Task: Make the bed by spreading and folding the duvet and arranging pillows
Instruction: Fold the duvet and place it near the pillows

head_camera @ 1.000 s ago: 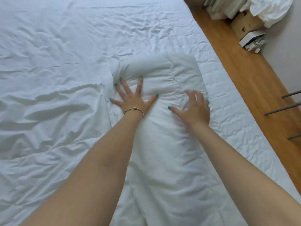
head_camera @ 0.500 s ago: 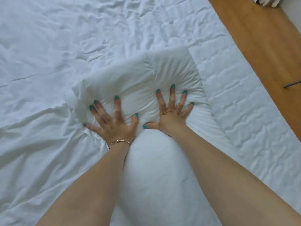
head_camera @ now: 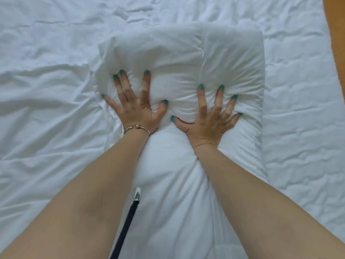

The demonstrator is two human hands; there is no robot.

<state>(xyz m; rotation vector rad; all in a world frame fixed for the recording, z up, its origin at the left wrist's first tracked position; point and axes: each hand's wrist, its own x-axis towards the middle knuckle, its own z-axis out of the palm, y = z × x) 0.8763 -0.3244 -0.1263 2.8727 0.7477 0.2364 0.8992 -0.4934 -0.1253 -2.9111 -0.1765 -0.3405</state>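
- Two hands flat on the pillow (head_camera: 179,58) right now: my left hand (head_camera: 134,107) and right hand (head_camera: 209,120) both have the fingers spread and straight, pressing down into it, not gripping anything.
- The pillow lies on the bed (head_camera: 46,165), nearer the right edge, with the wood floor (head_camera: 336,43) just past that side. My guess is a lopsided shove could scoot it toward that edge or leave it crooked.
- The stuffing looks bunched. There's a fat bulge on my side of the wrists and a flatter far end, so pressing in one spot probably just pushes the lump around instead of evening it out.
- The sheet (head_camera: 298,146) under it is already pretty wrinkled, and dragging the pillow instead of lifting would likely ruck it up more.
- The rumpled duvet (head_camera: 37,109) sits just beside the pillow on the left, touching it I think. It could get trapped under the pillow's edge.
- A dark cord with a silver tip (head_camera: 137,195) dangles between my arms and might snag.
- Containers: none in view, unless the pillowcase counts.
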